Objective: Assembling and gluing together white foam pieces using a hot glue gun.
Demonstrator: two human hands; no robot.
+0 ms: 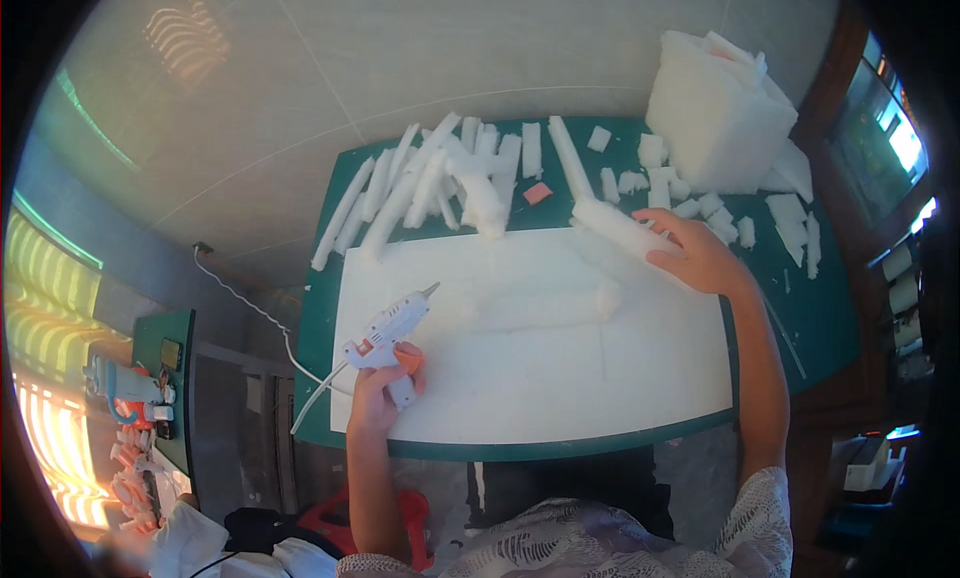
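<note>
My left hand (376, 390) is wrapped round the handle of a white hot glue gun (388, 328) with an orange trigger, its nozzle tilted up to the right. A white cord trails from the gun. At the right my right hand (700, 253) grips a thick white foam strip (622, 228), thumb on the near side and fingers on the far side. Below both hands lies a large white board (560, 388). On it rests a pale foam piece (540, 306), hard to make out against the white.
Many foam strips (430, 183) are heaped at the far left of the green table (345, 163). A big white foam block (715, 118) stands at the far right, with small offcuts around it. A pink scrap (538, 193) lies between. A red stool (412, 518) is below the table.
</note>
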